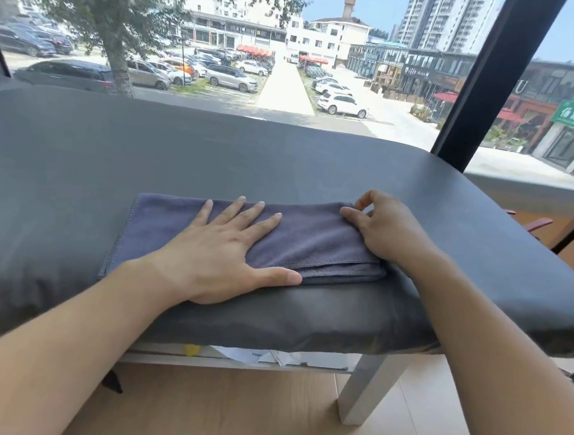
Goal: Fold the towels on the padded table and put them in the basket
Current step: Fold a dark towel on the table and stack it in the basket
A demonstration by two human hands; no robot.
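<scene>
A purple-grey towel (315,235) lies folded into a long strip near the front edge of the dark grey padded table (215,156). My left hand (221,253) presses flat on the towel's middle, fingers spread and straight. At the towel's right end, my right hand (381,228) pinches the far corner between thumb and fingers. No basket is in view.
A large window with a black frame post (489,75) stands behind the table. The table's white leg (368,388) rises from a light wood floor at the right. Papers lie on a shelf (267,356) under the tabletop.
</scene>
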